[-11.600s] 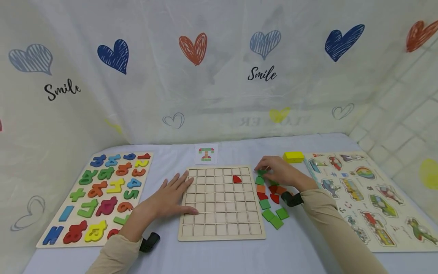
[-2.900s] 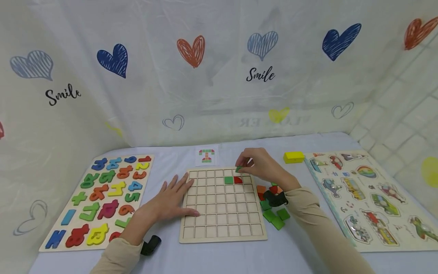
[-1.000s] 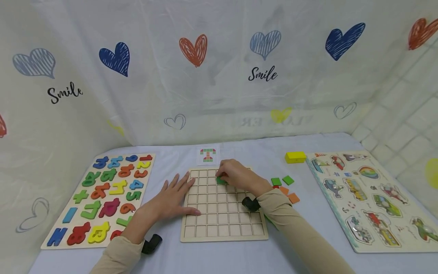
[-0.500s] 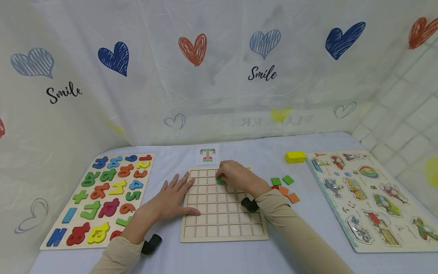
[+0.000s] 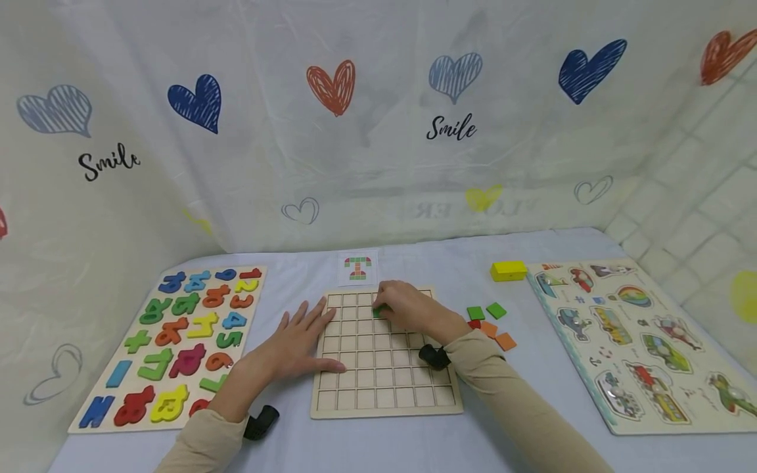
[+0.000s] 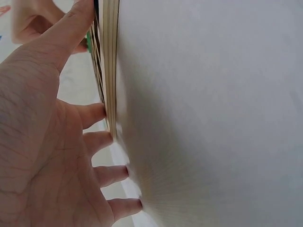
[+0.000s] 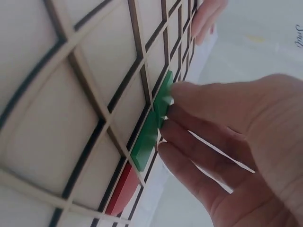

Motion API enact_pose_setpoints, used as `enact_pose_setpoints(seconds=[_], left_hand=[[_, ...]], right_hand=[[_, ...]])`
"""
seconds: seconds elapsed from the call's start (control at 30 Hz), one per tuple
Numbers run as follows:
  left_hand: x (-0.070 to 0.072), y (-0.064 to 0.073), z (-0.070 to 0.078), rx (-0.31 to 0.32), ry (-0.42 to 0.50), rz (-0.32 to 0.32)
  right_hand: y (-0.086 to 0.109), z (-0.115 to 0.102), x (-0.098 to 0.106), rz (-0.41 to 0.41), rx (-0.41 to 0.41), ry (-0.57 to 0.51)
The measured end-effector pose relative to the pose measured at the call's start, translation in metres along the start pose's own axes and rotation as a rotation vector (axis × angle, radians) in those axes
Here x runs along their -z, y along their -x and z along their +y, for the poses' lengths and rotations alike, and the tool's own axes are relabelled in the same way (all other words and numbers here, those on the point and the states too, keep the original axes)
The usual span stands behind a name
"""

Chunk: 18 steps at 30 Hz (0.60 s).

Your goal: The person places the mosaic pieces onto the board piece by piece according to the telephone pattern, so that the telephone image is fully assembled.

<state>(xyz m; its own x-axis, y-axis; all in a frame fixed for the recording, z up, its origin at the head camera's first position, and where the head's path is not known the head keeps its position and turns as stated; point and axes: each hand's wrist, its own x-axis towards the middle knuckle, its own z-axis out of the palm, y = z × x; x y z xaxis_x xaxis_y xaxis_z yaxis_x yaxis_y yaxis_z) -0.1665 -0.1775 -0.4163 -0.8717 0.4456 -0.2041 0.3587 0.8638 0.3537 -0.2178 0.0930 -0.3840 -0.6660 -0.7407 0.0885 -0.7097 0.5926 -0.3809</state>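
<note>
A wooden grid board (image 5: 385, 397) lies before me. My left hand (image 5: 292, 345) rests at its left side, fingers straight and spread; in the left wrist view the thumb and nearer fingers touch the board, while the farther fingertips rest on the cloth. My right hand (image 5: 408, 309) pinches a green square tile (image 7: 164, 92) in a cell of the upper rows. Beside it in the right wrist view, another green square tile (image 7: 146, 142) and a red quarter-round tile (image 7: 124, 189) sit in cells of the same row; the right hand hides these two in the head view.
Loose green tiles (image 5: 496, 310), orange tiles (image 5: 505, 341) and a partly hidden red tile (image 5: 474, 324) lie right of the board. Behind it is a pattern card (image 5: 357, 268). Yellow blocks (image 5: 508, 270), a number puzzle (image 5: 130, 341) and a picture puzzle (image 5: 627, 341) flank the area.
Earlier the board held only the red tile; then a green one sat left of it. My right hand has since moved leftward with another green tile. Over the last second little differs.
</note>
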Motion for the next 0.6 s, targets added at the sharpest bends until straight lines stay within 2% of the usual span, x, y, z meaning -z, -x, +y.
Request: enact_pose_setpoints(seconds=[0.17,0.37,0.6], left_hand=[[0.003,0.000,0.003,0.004,-0.008,-0.019],[0.006,0.002,0.007,0.000,-0.001,-0.021],[0.005,0.003,0.008,0.006,-0.001,-0.015]], right_hand=[[0.016,0.008,0.010,-0.004,0.021,-0.078],[0.047,0.025,0.039,-0.008,-0.071,-0.145],[0.087,0.042,0.068,0.020,-0.082,-0.128]])
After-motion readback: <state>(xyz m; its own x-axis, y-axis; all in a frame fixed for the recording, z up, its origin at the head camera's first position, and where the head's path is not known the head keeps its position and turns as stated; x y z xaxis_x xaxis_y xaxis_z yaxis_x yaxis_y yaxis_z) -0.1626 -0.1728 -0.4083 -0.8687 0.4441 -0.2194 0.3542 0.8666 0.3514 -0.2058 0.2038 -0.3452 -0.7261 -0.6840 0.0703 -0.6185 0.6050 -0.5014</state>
